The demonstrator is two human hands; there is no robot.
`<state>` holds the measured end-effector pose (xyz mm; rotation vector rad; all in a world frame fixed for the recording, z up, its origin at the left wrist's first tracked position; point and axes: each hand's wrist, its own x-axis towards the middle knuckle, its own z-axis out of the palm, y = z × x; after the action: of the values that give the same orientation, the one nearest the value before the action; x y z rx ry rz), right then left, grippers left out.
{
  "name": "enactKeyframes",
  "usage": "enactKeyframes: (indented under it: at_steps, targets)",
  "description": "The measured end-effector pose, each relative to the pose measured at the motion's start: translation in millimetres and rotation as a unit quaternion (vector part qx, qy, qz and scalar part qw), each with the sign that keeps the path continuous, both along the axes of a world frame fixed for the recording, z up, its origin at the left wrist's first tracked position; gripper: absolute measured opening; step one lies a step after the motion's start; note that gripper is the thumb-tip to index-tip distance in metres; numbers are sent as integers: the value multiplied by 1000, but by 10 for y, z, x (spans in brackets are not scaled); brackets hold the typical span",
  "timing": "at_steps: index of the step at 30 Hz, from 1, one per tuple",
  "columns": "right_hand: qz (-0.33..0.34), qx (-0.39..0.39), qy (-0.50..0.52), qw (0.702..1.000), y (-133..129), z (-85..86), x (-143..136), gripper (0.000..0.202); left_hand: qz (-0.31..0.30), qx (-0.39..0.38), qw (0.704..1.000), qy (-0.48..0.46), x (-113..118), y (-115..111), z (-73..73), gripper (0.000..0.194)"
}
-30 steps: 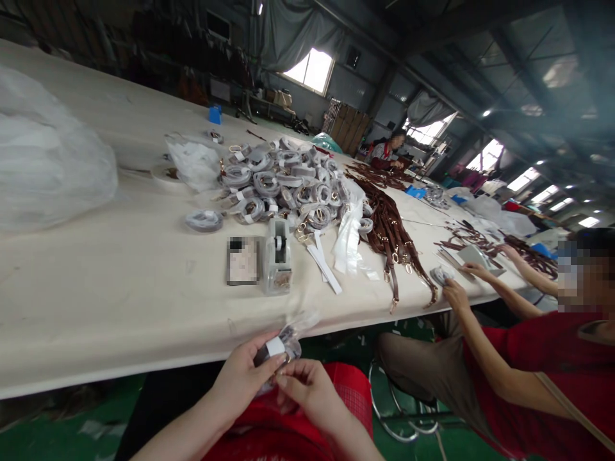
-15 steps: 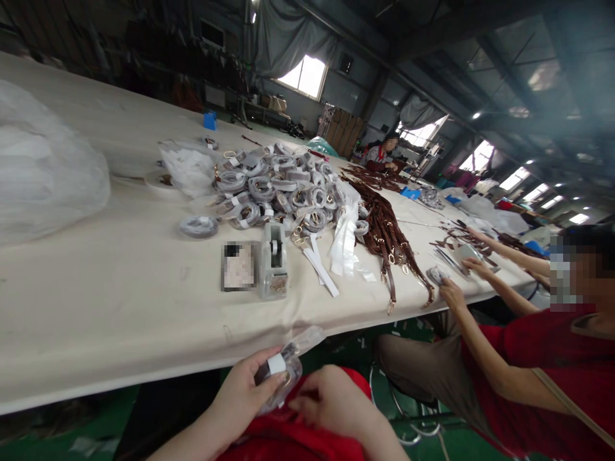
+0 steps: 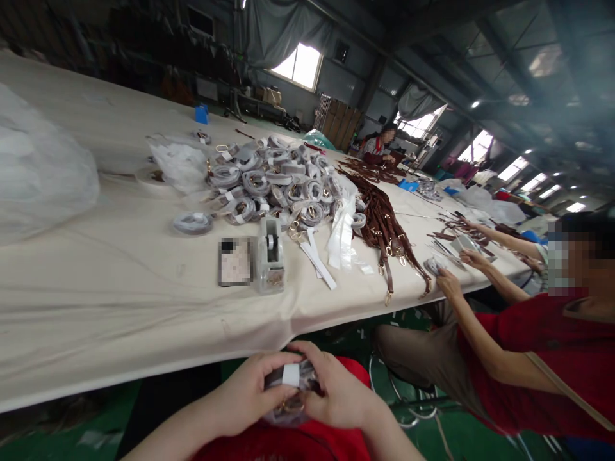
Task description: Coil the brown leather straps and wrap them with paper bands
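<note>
A coiled strap in a clear plastic sleeve (image 3: pixel 291 376), with a white paper band round it and gold-coloured metal showing, is held low over my lap. My left hand (image 3: pixel 247 390) grips its left side, thumb pressed on the front. Around its right side close the fingers of my right hand (image 3: pixel 339 390), partly covering the sleeve. Beyond the table edge in front of me stands a tape dispenser (image 3: pixel 271 256), beside a blurred-out flat rectangular item (image 3: pixel 235 261). White paper strips (image 3: pixel 318 264) and clear plastic sleeves (image 3: pixel 342 230) lie to their right.
A heap of wrapped strap coils (image 3: pixel 273 176) covers the middle of the table (image 3: pixel 120 307). Brown straps with buckles (image 3: pixel 384 224) lie to its right. A big plastic bag (image 3: pixel 43 166) sits at left. At right a co-worker in red (image 3: pixel 509 346) handles a coil.
My right hand has moved up and left onto the wrapped coil, which both hands now hold. The sleeve's loose end, sticking out before, is now covered or folded down.
</note>
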<state>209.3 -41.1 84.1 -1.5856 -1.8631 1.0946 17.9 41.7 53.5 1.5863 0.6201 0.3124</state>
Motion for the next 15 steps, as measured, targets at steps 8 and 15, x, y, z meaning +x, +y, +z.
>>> enactKeyframes:
  at_steps: [8, 15]
  targets:
    - [-82, 33, -5, 996, -102, -18, -90, 69, 26, 445, 895, 23, 114, -2, -38, 48]
    - [-127, 61, 37, 989, -278, -96, -247, 74, 208, 653, 728, -21, 33, -116, -223, 29]
